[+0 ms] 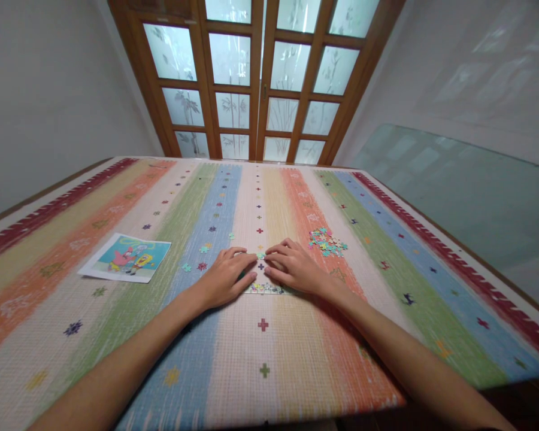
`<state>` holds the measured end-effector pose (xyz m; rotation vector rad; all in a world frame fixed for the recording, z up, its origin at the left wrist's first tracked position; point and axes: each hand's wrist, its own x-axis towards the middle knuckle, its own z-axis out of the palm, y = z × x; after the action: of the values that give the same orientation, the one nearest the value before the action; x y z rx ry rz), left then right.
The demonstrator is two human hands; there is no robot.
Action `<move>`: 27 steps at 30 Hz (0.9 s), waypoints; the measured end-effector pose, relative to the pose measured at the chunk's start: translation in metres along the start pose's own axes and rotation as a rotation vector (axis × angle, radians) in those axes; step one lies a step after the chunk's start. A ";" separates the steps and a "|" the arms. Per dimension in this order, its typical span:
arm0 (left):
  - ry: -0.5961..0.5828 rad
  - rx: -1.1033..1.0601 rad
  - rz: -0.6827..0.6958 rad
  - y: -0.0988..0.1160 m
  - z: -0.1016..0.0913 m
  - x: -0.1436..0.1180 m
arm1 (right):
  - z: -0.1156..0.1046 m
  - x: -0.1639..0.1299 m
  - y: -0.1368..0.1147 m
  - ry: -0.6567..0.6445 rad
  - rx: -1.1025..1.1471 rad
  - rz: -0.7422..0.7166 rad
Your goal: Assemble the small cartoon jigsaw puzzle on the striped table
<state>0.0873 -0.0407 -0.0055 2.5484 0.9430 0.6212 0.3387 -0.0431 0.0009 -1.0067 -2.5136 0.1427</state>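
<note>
My left hand (231, 275) and my right hand (296, 266) face each other over the middle of the table, fingers curved. A small teal jigsaw piece (260, 256) shows between their fingertips, which appear to grip it from both sides. Just below the hands lies a joined strip of jigsaw pieces (265, 289), its ends partly covered by the hands. Left of my left hand are loose teal pieces (187, 267), with more loose pieces (204, 248) slightly farther off. A pile of mixed jigsaw pieces (327, 241) sits beyond my right hand, to the right.
A printed cartoon picture (128, 257) lies on the left of the table. The striped tablecloth (242, 371) has small printed motifs that resemble loose pieces. Wooden glass-paned doors (258, 78) stand past the far edge, and a glass panel (458, 197) leans at the right.
</note>
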 end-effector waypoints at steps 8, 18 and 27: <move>-0.001 -0.002 0.005 0.000 0.001 0.000 | -0.002 -0.001 -0.005 -0.020 -0.074 -0.018; 0.010 -0.005 0.023 -0.004 -0.006 0.000 | -0.005 -0.002 -0.008 -0.088 -0.125 -0.015; 0.017 0.157 0.033 -0.036 -0.054 -0.011 | -0.009 -0.004 -0.008 -0.073 -0.105 -0.001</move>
<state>0.0333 -0.0129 0.0200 2.7055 0.9939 0.6008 0.3397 -0.0523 0.0099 -1.0595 -2.6112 0.0489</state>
